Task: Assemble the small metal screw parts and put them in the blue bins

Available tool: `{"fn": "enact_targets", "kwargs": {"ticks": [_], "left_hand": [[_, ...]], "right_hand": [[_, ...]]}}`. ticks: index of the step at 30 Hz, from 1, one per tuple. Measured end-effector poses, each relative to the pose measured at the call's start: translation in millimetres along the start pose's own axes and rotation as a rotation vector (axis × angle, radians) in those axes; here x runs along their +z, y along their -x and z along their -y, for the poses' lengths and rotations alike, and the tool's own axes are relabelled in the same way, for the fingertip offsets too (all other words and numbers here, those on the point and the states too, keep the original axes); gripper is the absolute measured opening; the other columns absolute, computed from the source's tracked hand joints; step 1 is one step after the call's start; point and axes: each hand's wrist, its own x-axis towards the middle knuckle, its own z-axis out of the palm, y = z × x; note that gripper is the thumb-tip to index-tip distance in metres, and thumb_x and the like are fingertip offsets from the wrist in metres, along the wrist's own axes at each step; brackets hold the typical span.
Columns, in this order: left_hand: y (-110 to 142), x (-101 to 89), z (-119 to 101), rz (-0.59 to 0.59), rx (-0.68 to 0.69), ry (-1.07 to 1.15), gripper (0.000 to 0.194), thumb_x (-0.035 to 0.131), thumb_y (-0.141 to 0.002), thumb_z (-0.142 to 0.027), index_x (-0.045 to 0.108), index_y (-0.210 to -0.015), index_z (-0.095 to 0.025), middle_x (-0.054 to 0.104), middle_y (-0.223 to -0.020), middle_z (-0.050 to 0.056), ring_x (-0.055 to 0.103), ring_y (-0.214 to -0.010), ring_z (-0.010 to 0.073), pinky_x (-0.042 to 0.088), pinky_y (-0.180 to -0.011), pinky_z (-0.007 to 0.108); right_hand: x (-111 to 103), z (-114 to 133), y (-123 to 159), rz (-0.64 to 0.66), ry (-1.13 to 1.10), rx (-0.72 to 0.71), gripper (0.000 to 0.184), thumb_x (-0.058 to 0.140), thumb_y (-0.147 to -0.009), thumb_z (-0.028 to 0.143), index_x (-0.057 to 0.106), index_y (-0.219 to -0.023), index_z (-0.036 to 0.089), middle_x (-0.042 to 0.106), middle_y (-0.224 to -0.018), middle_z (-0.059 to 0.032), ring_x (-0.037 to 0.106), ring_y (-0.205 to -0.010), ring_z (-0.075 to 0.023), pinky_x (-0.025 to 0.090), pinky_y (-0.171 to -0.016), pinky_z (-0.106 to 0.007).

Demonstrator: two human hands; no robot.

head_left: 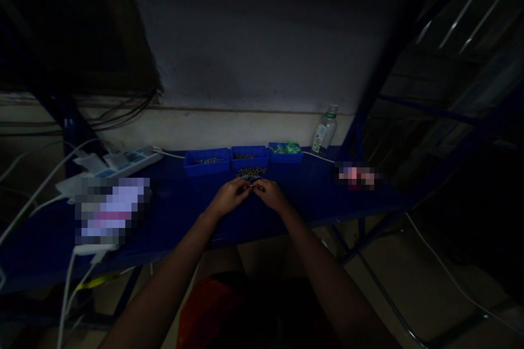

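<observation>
My left hand (231, 196) and my right hand (268, 193) meet above the blue table (180, 196), fingertips pinched together. A tiny shiny piece (251, 186) shows between them, too small to name. Just beyond my fingers lies a loose pile of small metal parts (251, 172), some brassy and some silvery. Behind that pile stand three blue bins in a row. The left bin (207, 167) holds thin silvery pieces, the middle bin (249, 163) small metal parts, and the right bin (285, 159) crumpled green plastic.
A clear bottle (325, 131) leans at the back right near the wall. To the left are a white power strip (131, 161) with plugs and cables, and a blurred-out device (114, 212). Another blurred item (356, 175) lies on the right. Blue frame posts flank the table.
</observation>
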Motion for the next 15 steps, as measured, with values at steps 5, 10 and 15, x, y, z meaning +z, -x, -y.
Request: {"fn": "enact_targets", "kwargs": {"ticks": [5,10,15], "left_hand": [[0.6,-0.7,-4.3,-0.007,0.013,0.007,0.025,0.045,-0.083,-0.037,0.060,-0.092,-0.019,0.057,-0.081,0.002,0.054,-0.074,0.0146,0.042,-0.070,0.025],[0.6,-1.0,-4.2,-0.011,0.011,0.005,0.025,0.046,-0.083,-0.038,0.060,-0.092,-0.019,0.056,-0.081,0.002,0.054,-0.072,0.0143,0.042,-0.069,0.025],[1.1,-1.5,-4.6,-0.018,0.004,0.001,0.025,0.045,-0.083,-0.038,0.060,-0.091,-0.019,0.056,-0.081,0.003,0.054,-0.074,0.0151,0.042,-0.068,0.025]], "right_hand": [[0.4,0.0,1.2,-0.009,-0.012,-0.033,0.012,0.050,-0.081,0.020,0.061,-0.085,0.018,0.060,-0.081,-0.0004,0.052,-0.071,-0.0107,0.038,-0.068,-0.021],[-0.8,1.8,1.7,0.009,-0.021,-0.019,0.011,0.053,-0.080,0.024,0.061,-0.084,0.018,0.060,-0.078,0.0003,0.050,-0.065,-0.0095,0.036,-0.063,-0.020],[-1.7,3.7,2.3,0.004,-0.032,0.002,0.011,0.053,-0.080,0.024,0.061,-0.084,0.018,0.060,-0.078,0.0003,0.050,-0.065,-0.0095,0.037,-0.064,-0.020]]}}
